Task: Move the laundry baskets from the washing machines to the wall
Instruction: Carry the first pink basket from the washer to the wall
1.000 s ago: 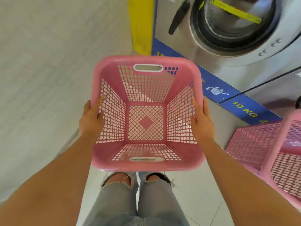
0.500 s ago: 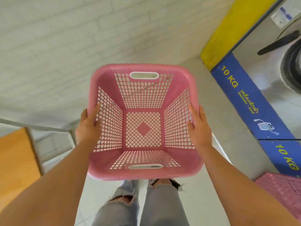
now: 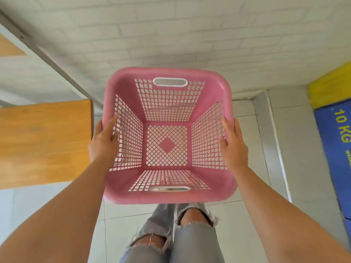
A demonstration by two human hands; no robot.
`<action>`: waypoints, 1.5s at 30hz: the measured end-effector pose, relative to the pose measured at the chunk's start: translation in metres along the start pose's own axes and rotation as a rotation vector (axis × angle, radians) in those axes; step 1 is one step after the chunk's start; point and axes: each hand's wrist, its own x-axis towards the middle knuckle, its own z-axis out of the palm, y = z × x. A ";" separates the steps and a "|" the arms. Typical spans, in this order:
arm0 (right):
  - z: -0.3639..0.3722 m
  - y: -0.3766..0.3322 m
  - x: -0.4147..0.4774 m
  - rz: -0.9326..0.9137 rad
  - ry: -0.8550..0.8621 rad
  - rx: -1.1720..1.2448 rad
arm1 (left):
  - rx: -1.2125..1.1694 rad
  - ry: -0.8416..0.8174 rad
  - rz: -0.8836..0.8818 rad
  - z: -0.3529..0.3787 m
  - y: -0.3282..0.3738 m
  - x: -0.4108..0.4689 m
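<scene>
An empty pink laundry basket (image 3: 121, 88) with latticed sides and white-rimmed handle slots is held up in front of me, above the floor. My left hand (image 3: 103, 141) grips its left rim and my right hand (image 3: 234, 147) grips its right rim, thumbs inside. The white brick wall (image 3: 171, 31) fills the view straight ahead, beyond the basket. At the right edge only the blue "10 KG" base strip of a washing machine (image 3: 340, 149) shows.
A wooden tabletop (image 3: 43, 143) with a grey metal frame (image 3: 57, 59) stands at the left, close to the basket. Pale floor tiles (image 3: 252, 224) lie below. A yellow panel (image 3: 330, 86) sits at the right by the wall. My legs in ripped jeans show under the basket.
The view has swung left, away from the washing machines and toward the brick wall. The second pink basket has left the frame. The wooden table now sits closer beside the carried basket.
</scene>
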 end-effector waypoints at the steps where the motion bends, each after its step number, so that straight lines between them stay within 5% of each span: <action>1: 0.009 -0.004 0.006 -0.011 -0.006 -0.003 | -0.013 0.005 -0.012 0.003 -0.008 0.004; 23: 0.165 0.010 0.100 -0.078 0.007 -0.033 | -0.049 0.012 -0.136 0.124 -0.102 0.093; 37: 0.188 0.010 0.115 -0.081 -0.027 -0.165 | 0.101 -0.177 -0.232 0.143 -0.104 0.119; 45: 0.152 -0.019 0.083 0.020 -0.124 -0.445 | 0.338 -0.223 0.032 0.127 -0.059 0.082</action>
